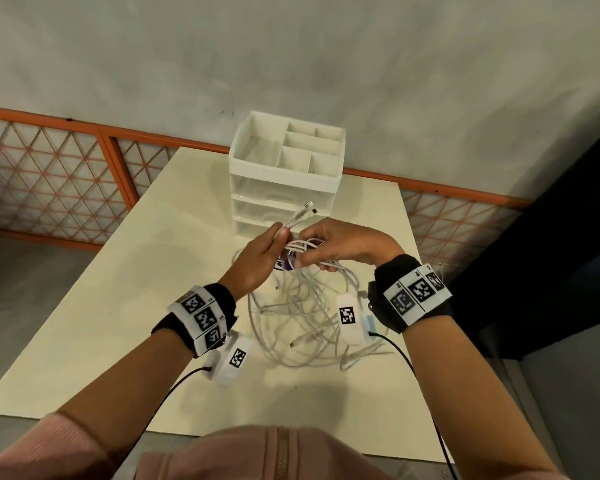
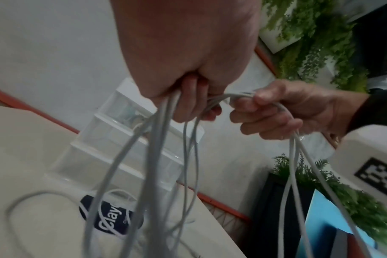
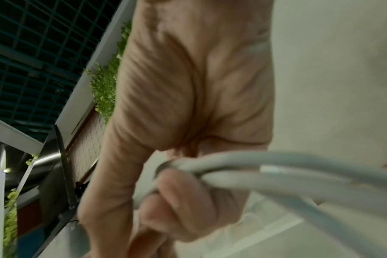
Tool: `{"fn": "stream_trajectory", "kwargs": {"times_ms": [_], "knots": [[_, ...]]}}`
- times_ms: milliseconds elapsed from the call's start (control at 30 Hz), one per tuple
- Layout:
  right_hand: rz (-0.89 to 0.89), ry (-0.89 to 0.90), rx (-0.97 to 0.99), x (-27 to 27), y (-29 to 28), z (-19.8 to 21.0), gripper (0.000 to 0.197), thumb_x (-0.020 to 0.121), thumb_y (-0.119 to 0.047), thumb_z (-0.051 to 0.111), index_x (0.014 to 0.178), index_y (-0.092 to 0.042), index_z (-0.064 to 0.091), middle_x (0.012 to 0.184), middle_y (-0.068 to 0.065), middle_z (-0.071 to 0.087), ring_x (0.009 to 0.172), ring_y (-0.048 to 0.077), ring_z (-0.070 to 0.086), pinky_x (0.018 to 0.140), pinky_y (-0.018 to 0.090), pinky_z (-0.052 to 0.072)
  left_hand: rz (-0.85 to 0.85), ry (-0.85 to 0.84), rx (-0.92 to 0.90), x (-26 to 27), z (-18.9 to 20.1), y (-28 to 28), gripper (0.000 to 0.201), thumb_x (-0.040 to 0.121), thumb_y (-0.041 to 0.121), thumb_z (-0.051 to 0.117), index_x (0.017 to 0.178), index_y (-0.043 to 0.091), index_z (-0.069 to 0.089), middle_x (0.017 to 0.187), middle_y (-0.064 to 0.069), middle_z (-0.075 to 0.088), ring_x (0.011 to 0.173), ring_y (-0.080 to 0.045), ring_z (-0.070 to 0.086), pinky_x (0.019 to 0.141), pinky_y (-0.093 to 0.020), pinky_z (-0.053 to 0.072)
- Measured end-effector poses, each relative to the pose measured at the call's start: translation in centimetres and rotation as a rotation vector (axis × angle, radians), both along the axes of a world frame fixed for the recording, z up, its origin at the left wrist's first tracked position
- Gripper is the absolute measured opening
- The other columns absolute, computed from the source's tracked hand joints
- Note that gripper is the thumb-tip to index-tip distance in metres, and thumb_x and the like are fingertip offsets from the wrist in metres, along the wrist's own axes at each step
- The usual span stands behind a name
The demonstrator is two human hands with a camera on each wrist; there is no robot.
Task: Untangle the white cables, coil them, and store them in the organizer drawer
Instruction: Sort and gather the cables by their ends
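Both hands raised above cream worktop [image 1: 118, 306], before white plastic drawer organizer [image 1: 286, 174]. Left hand [image 1: 260, 261] grip pinched thin white tangled cables [image 1: 298, 317], plug ends up. Right hand [image 1: 340, 245] fingers curled round cable loops, apparently gripping; rest of tangle draped on worktop.

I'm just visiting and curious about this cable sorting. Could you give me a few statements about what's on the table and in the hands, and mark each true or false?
1. Both hands grip white cables. True: left hand and right hand both hold strands.
2. The organizer has a drawer pulled open. False: its drawers look closed.
3. Cables already lie in the organizer's top compartments. False: those look empty.
4. Much of the tangle lies on the table. True.
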State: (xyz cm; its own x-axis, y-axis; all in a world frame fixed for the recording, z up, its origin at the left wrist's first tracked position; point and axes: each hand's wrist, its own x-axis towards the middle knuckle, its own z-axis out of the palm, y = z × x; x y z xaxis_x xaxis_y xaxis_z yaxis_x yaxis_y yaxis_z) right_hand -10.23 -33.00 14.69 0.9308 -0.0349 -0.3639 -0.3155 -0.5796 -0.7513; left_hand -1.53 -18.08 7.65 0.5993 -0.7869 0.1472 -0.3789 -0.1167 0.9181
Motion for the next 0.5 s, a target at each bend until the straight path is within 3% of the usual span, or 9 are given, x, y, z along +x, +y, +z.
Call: {"fn": "stream_trajectory", "kwargs": {"times_ms": [100, 200, 333, 400, 500], "knots": [[-0.122, -0.031, 0.103, -0.9, -1.3, -1.2, 0.027, 0.08, -0.002, 0.072, 0.098, -0.01, 0.054, 0.082, 0.005, 0.059, 0.055, 0.013, 0.059, 0.054, 0.024, 0.05, 0.072, -0.079, 0.053, 1.1, 0.0, 0.4, 0.034, 0.099, 0.043, 0.034, 0.079, 0.023, 0.054, 0.076, -0.004, 0.06, 0.076, -0.022, 0.055, 0.079, -0.039, 0.043], [-0.292, -0.123, 0.218, -2.1, -2.4, -2.9, 0.037, 0.083, -0.007, 0.071, 0.111, -0.005, 0.048, 0.089, 0.009, 0.061, 0.064, 0.021, 0.069, 0.06, 0.024, 0.056, 0.191, -0.21, 0.065, 2.1, 1.2, 1.0, 0.031, 0.101, 0.038, 0.033, 0.074, 0.03, 0.045, 0.07, 0.004, 0.053, 0.071, -0.018, 0.048, 0.069, -0.032, 0.035], [-0.352, -0.252, 0.143, -3.2, -3.9, -4.9, 0.015, 0.088, -0.021, 0.067, 0.09, -0.01, 0.057, 0.076, 0.01, 0.069, 0.059, 0.019, 0.067, 0.055, 0.02, 0.047, 0.302, -0.314, 0.058, 3.6, 2.6, 2.1, 0.036, 0.102, 0.036, 0.03, 0.078, 0.014, 0.046, 0.066, -0.001, 0.051, 0.069, -0.028, 0.049, 0.065, -0.034, 0.032], [-0.33, -0.262, 0.075, -3.5, -4.5, -5.6, 0.016, 0.09, -0.024, 0.063, 0.082, -0.01, 0.062, 0.071, 0.008, 0.069, 0.055, 0.012, 0.063, 0.052, 0.017, 0.041, 0.327, -0.331, 0.063, 4.5, 2.7, 2.5, 0.042, 0.102, 0.036, 0.03, 0.079, 0.006, 0.046, 0.07, -0.011, 0.055, 0.072, -0.034, 0.052, 0.066, -0.036, 0.034], [-0.301, -0.243, 0.026, -4.0, -5.3, -6.2, 0.023, 0.093, -0.026, 0.058, 0.081, -0.007, 0.063, 0.061, 0.001, 0.06, 0.049, 0.005, 0.052, 0.05, 0.014, 0.036, 0.359, -0.396, 0.095, 5.1, 2.7, 2.9, 0.043, 0.102, 0.036, 0.03, 0.079, 0.003, 0.047, 0.073, -0.018, 0.058, 0.072, -0.038, 0.053, 0.065, -0.038, 0.036]]}}
